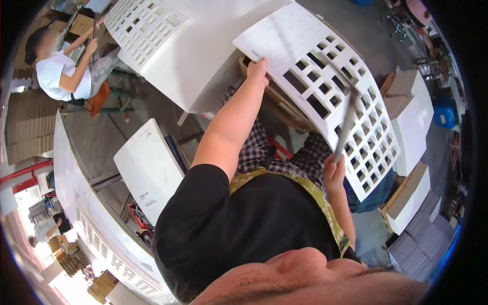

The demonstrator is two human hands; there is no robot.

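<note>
A large white sheet (274,38) lies at a slant in front of me, from the upper middle down to the right. Rows of rectangular holes are cut through much of it; its far left part is plain. My left hand (258,71) is closed on the sheet's left edge, thumb on top. In my right hand (334,174), near the sheet's lower edge, is a long grey rod-like tool (346,127). The tool reaches over the holes, and its far end is dark and blurred by motion, so I cannot make out its kind. A brown rounded support (287,109) shows under the sheet.
Left of the sheet stands a big white stack (198,61) with another perforated sheet (145,30) on top. A white box (150,168) lies by my left elbow. White stacks (413,119) and a blue drum (445,117) stand right. A seated person (63,73) works at far left.
</note>
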